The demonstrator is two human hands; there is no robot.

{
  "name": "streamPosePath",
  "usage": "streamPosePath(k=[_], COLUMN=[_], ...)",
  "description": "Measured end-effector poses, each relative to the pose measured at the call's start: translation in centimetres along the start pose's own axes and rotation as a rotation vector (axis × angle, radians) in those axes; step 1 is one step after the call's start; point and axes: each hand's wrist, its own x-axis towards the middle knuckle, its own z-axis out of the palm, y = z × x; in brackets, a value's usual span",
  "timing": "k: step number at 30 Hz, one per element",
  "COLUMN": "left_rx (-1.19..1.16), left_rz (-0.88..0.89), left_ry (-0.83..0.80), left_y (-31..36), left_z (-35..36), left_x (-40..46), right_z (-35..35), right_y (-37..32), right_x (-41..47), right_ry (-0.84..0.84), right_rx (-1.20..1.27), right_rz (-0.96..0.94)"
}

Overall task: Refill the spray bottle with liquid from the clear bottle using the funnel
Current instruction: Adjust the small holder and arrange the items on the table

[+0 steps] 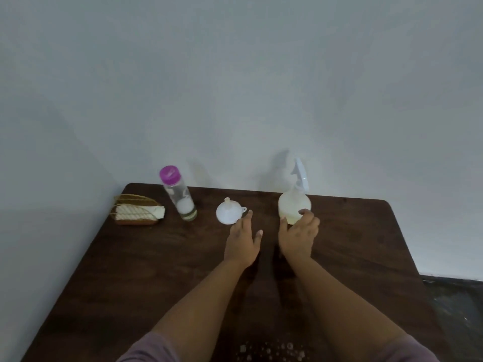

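A pale, round spray bottle [292, 205] with a white trigger head stands at the back of the dark wooden table [156, 270]. My right hand [298, 236] curls round its lower front, thumb on the left side and fingers on the right. A small white funnel [228, 213] lies on the table to its left, spout pointing up and back. My left hand [243, 239] hovers just right of the funnel, fingers straight and holding nothing. Further left stands the clear bottle [180, 198] with a purple cap, partly filled with liquid.
A small woven basket [136, 214] with folded pale cloth sits at the table's back left corner. A plain grey wall rises directly behind the table. Dark floor [454, 304] shows beyond the right edge.
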Motion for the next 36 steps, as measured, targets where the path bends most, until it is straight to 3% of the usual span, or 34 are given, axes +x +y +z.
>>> streamPosePath(k=[6,10,12,15,20,26,36], left_rx=[0.199,0.309,0.312,0.317,0.289,0.277,0.258], left_rz=[-0.1,-0.288,-0.427,-0.522,-0.515,-0.527,-0.52], left_ry=[0.155,0.187,0.12,-0.104,-0.176,-0.261,-0.286], left_y=[-9.3,-16.6,-19.8,-23.0,-24.6,-24.9,-24.9], left_z=[-6.5,-10.8,-12.0,-12.5,-12.3,-12.7,-12.7], left_x=[-6.7,-11.3,-13.3,-15.1,-14.9,-14.6,-14.7], right_z=[4.8,8.7,11.0,14.5,20.8,25.2,26.9], right_y=[-5.4,-9.3,-11.2,-14.1,-18.7,-19.8,-20.6], right_x=[-7.0,-9.7,-10.6,-11.2,-10.2,-8.3,-7.4], right_ry=[-0.167,-0.391,-0.5,-0.594,-0.607,-0.602,-0.543], right_rx=[-0.058,-0.067,-0.069,-0.068,-0.055,-0.141,-0.282], right_rz=[-0.284,-0.513,-0.576,-0.576,-0.591,-0.477,-0.697])
